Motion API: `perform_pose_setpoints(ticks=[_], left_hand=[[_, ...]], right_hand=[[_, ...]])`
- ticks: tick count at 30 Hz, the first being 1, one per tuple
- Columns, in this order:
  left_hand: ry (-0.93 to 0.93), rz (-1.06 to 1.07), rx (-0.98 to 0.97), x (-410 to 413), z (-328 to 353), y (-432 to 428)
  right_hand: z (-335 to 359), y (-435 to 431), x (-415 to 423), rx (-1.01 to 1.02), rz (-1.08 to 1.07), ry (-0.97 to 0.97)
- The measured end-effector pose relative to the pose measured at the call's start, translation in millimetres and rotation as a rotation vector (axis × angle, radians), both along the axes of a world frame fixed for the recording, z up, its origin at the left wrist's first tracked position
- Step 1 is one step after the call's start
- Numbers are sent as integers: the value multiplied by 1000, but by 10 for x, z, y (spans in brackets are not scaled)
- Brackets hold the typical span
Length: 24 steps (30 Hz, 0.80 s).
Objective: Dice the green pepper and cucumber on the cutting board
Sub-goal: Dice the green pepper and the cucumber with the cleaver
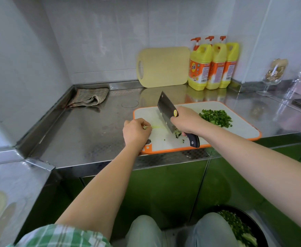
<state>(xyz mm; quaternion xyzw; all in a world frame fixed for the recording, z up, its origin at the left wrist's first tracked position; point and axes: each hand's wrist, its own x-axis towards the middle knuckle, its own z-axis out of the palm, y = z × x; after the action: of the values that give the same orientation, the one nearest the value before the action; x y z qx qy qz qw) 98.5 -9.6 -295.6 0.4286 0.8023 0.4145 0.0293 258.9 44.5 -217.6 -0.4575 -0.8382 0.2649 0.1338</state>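
Cutting board (244, 129): on counter (85, 129), near front edge.
Diced pile (215, 117): board's right-rear part.
Cloth (90, 98): counter's back-left corner.
Spare board (164, 67): leaning on wall (110, 41) behind; bottles (215, 66) just right of it.
Glass (273, 75): far right, beyond bottles.

We see a glossy, mirror-like steel counter (92, 138), a matt white plastic cutting board (238, 131), a cleaver (164, 109) with a smooth metal blade, a woven cloth (90, 98), and glossy plastic bottles (199, 68).

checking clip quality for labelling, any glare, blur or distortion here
Head view: wide-angle lens bows the stainless steel counter edges; the counter mirrors the three yellow detergent bottles with soft glare; the pale green strip held by the left hand is smeared; the steel cleaver in the right hand looks crisp; the lower left corner is blurry.
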Motion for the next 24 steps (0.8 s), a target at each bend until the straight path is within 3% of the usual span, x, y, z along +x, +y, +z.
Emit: perform_pose_setpoints(ticks=[4, 20, 24], left_hand=[[-36, -29, 30, -28, -45, 2], [-96, -27, 43, -18, -58, -24], [-100, -48, 44, -9, -47, -37]], right_hand=[[-60, -18, -49, -3, 0, -113], [-109, -40, -79, 56, -14, -37], [-113, -59, -102, -9, -17, -59]])
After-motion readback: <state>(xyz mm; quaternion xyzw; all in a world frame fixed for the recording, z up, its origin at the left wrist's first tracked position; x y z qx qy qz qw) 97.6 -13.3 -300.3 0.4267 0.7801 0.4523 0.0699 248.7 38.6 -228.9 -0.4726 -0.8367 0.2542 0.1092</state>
